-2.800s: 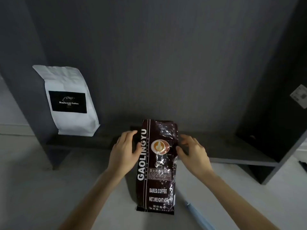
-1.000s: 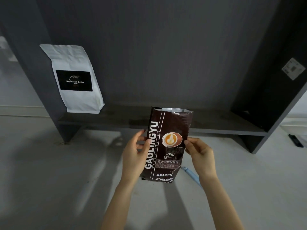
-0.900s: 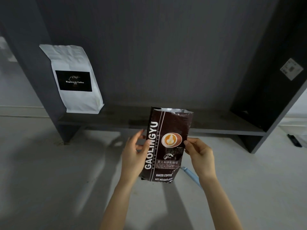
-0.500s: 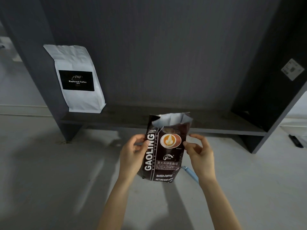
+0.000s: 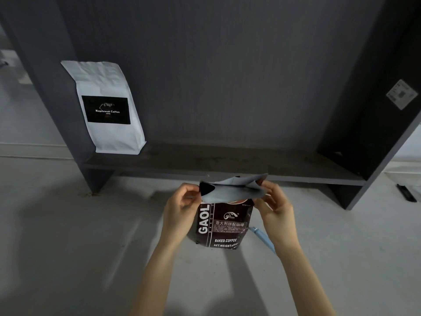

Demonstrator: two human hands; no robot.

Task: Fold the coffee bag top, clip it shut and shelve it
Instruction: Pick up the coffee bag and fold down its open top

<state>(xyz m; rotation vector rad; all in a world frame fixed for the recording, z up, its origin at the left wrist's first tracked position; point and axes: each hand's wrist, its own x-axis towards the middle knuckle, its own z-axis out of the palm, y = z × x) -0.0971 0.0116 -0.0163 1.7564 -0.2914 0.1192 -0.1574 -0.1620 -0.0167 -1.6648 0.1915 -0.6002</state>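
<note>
A dark brown coffee bag [image 5: 224,224] with white lettering is held upright in front of me, above the grey floor. Its top flap [image 5: 230,190] is bent forward and down toward me, showing the silvery inner side. My left hand [image 5: 181,209] pinches the flap's left corner. My right hand [image 5: 274,206] pinches the right corner. A light blue clip [image 5: 262,239] lies on the floor behind my right wrist, partly hidden. The dark grey shelf [image 5: 227,163] runs across just beyond the bag.
A white coffee bag [image 5: 107,108] with a black label stands at the left end of the shelf, against the side panel. The shelf's right side wall [image 5: 376,124] carries a sticker. A small black object [image 5: 406,195] lies on the floor at far right.
The bag was lifted off the floor and stood upright. Both hands slid up from its sides to the top corners, and the top flap has folded forward, covering the logo.
</note>
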